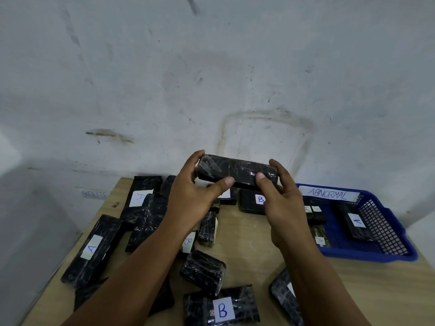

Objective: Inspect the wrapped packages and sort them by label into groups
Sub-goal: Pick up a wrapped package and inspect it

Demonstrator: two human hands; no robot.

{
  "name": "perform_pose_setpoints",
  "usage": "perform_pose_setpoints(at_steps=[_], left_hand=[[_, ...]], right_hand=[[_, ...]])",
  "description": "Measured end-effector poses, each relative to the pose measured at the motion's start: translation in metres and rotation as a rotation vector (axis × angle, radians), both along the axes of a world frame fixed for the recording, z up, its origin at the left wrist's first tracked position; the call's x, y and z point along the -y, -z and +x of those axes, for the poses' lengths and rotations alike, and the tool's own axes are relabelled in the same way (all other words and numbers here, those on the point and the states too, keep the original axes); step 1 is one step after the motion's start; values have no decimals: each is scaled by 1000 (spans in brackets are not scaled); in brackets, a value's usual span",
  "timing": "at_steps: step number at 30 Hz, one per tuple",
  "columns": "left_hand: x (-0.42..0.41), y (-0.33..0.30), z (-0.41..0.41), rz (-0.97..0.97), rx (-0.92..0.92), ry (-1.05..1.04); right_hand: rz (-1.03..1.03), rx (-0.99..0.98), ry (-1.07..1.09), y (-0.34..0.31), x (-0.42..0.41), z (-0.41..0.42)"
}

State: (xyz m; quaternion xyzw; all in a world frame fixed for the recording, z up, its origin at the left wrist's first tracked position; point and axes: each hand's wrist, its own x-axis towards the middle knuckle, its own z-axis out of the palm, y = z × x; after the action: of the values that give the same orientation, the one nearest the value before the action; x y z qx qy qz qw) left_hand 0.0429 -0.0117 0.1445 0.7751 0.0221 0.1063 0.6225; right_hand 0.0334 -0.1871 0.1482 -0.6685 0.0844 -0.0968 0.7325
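A long black wrapped package (237, 171) is held up above the table, level, with no label showing on the side facing me. My left hand (190, 196) grips its left end, thumb underneath. My right hand (282, 203) grips its right end, thumb on the front face. Below on the wooden table (254, 250) lie several black wrapped packages: two long ones labelled A (91, 249) (141, 197) at the left, ones labelled B at the back middle (253, 201) and near front (221, 308), and a small unlabelled one (203, 274).
A blue mesh basket (386, 231) marked ABNORMAL stands at the right, holding packages labelled A (355, 222). A stained white wall rises just behind the table. The table's left edge drops off beside the long A package. Another package (284, 297) lies near the front right.
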Motion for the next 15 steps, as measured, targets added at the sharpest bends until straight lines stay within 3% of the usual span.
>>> perform_pose_setpoints(at_steps=[6, 15], left_hand=[[-3, 2, 7, -56, -18, -117], [-12, -4, 11, -122, -65, -20]], right_hand=[[-42, 2, -26, 5, 3, 3], [-69, 84, -27, -1, 6, -2]])
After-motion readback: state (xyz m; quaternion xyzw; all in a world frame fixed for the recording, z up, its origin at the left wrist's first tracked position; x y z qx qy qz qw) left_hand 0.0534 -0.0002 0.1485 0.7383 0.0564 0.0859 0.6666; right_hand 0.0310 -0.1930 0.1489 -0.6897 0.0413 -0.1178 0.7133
